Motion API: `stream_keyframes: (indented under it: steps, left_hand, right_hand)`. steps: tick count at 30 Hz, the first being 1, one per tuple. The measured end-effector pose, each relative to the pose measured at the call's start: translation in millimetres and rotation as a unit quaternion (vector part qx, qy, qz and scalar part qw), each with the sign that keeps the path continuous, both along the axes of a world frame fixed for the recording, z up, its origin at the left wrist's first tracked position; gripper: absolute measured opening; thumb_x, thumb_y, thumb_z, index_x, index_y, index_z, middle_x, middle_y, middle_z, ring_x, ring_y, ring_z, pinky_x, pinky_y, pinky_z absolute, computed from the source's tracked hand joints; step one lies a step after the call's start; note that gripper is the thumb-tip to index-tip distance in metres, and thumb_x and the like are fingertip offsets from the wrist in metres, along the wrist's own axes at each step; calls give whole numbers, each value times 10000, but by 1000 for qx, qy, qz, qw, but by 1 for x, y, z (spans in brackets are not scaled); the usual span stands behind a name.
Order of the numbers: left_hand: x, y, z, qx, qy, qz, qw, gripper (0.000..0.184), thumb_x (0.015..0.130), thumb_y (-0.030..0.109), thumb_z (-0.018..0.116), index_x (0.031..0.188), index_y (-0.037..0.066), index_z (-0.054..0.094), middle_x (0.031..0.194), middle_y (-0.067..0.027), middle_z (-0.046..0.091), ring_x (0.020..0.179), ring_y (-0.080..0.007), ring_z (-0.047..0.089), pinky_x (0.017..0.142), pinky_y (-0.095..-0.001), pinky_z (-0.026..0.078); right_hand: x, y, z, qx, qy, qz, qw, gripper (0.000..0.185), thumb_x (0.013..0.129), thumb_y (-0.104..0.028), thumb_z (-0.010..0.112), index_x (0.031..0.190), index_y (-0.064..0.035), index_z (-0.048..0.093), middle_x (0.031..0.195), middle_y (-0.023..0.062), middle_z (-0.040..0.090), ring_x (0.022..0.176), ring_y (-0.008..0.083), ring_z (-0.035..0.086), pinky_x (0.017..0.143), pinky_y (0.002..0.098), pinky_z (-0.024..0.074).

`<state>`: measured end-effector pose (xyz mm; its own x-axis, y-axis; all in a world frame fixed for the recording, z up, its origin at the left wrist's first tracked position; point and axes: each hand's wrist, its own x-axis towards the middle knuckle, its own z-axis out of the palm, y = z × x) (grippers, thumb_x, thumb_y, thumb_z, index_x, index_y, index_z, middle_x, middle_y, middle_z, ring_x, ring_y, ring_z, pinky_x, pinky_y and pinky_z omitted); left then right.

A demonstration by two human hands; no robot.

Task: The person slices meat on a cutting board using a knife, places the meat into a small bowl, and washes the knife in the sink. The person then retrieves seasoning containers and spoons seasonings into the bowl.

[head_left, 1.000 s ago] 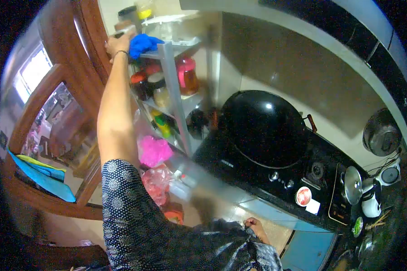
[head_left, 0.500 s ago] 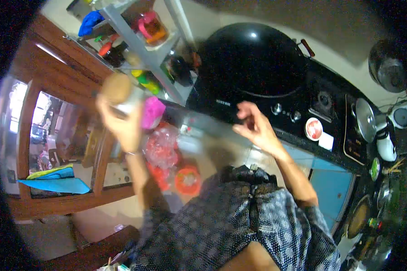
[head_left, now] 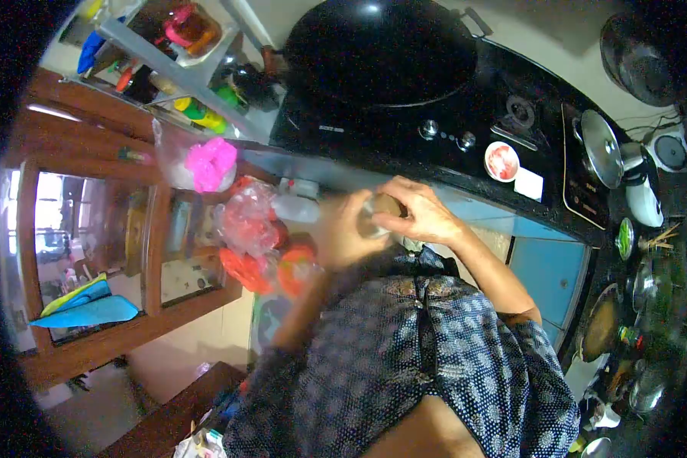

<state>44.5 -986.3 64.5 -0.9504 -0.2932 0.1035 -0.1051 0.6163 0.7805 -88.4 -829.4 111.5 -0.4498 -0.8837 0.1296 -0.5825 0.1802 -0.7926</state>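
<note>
In front of my body, my left hand [head_left: 348, 233] is closed around a small jar with a brown lid [head_left: 388, 207]; that hand is smeared by motion. My right hand [head_left: 424, 215] grips the lid from the other side, its fingers curled over the top. Much of the jar is hidden behind the fingers. Beyond my hands, on the stove edge, sits a small bowl [head_left: 502, 162] with something red and white in it, beside a white rectangular item [head_left: 528, 184].
A large black wok [head_left: 378, 57] rests on the stove. At left stand a metal shelf [head_left: 153, 57] with bottles and jars, and a wooden cabinet [head_left: 154, 244] with glass doors. Red plastic bags [head_left: 248, 221] and a pink bag [head_left: 211, 164] lie left of my hands. A glass lid [head_left: 601, 149] is at right.
My left hand has brought the jar from beside the shelf, rightward and down, to my front. My right hand, empty before, has come down and taken hold of the lid. The view has shifted slightly.
</note>
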Motion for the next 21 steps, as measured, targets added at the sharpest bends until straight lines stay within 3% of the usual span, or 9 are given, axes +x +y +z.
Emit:
stream_keyframes:
  steps: [6,9,11,13,14,16,17,20,21]
  left_hand:
    - [-17,32,-13,159,-12,-161,974,732,648,149,858,1301,68,539,1042,-88,666,968,-159,648,844,-316,531]
    - [-21,46,-18,240,-33,-164,956,792,591,160,870,1305,76,537,1087,-94,677,996,-171,649,881,-325,515]
    - [-22,62,-14,215,-38,-120,969,779,589,184,875,1287,77,544,1093,-107,676,1000,-199,658,887,-341,518]
    - [-28,84,-2,190,-42,-75,978,767,587,208,880,1268,78,551,1098,-121,675,1003,-228,667,893,-357,521]
    - [-33,95,8,72,7,-52,996,733,588,205,875,1237,72,562,1072,-144,673,977,-267,675,845,-377,532]
    - [-38,104,4,-16,30,-14,999,672,562,209,872,1156,74,587,1025,-187,669,924,-367,666,787,-420,542]
    - [-39,105,10,-16,29,-15,999,672,562,209,872,1156,74,587,1025,-187,669,924,-367,666,787,-420,542]
    - [-39,104,18,-4,61,-31,998,668,567,211,867,1161,80,591,1027,-192,670,939,-350,671,779,-416,541]
    - [-38,101,3,68,25,-48,996,656,579,200,864,1161,71,590,1023,-168,676,936,-312,673,783,-399,537]
  right_hand:
    - [0,57,-14,31,-55,-32,998,436,833,-283,760,1143,-10,621,1052,189,635,940,348,640,802,405,519]
    - [-1,73,-25,25,-56,-42,997,423,837,-284,757,1139,-21,620,1052,181,637,940,344,638,803,398,518]
    - [-2,76,-32,18,-52,-47,997,414,841,-284,753,1135,-26,619,1053,176,638,942,343,637,805,395,517]
    - [-5,79,-37,-53,-17,-132,990,416,836,-350,743,1042,-8,624,974,197,636,914,375,633,777,427,520]
    - [-3,77,-34,-52,0,-162,985,370,868,-352,693,978,-8,613,931,190,627,841,380,635,728,435,522]
    - [1,74,-37,-28,4,-201,979,344,882,-345,665,943,-12,602,899,185,615,801,385,629,700,445,517]
    - [1,75,-40,-5,11,-239,971,326,896,-338,638,908,-16,590,867,180,603,761,391,623,672,454,512]
    - [-4,80,-43,-41,52,-202,977,260,904,-286,602,862,-32,564,827,178,583,726,397,611,635,476,497]
    - [-3,81,-41,-42,37,-185,981,244,905,-278,594,866,-38,565,829,181,586,732,397,613,635,477,497]
